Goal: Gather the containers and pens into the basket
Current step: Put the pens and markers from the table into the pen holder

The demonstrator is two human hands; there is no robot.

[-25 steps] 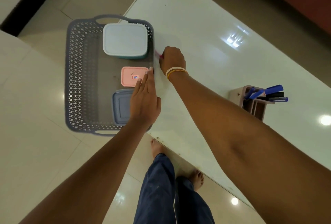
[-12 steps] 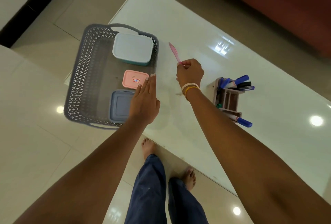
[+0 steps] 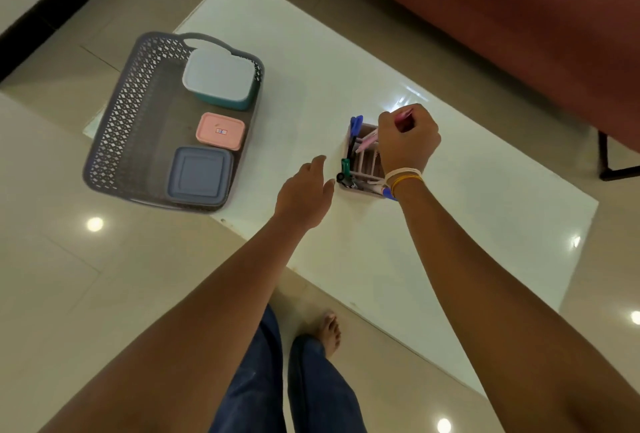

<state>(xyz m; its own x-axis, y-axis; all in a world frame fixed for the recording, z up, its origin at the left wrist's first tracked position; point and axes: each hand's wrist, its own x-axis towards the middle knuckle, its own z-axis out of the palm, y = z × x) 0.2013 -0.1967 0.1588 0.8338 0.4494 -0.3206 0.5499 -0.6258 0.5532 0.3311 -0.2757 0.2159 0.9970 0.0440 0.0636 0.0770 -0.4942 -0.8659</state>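
Note:
A grey perforated basket (image 3: 121,113) sits at the left end of the white table (image 3: 450,210). Inside it are a white-lidded teal container (image 3: 221,80), a small pink container (image 3: 220,131) and a blue-grey container (image 3: 198,175). A pinkish pen holder (image 3: 362,169) with several blue, pink and green pens stands on the table. My right hand (image 3: 407,139) hovers over the holder, shut on a pink pen (image 3: 404,118) whose tip points into it. My left hand (image 3: 306,191) is open, fingers spread, just left of the holder and not touching it.
A reddish-brown sofa (image 3: 519,23) runs along the far side of the table. A dark furniture leg (image 3: 609,169) stands at the right. My legs and bare feet (image 3: 329,328) are on the glossy tiled floor by the near table edge.
My right hand carried the pink pen from beside the basket rightwards to the pen holder. My left hand left the basket's rim and moved right toward the holder.

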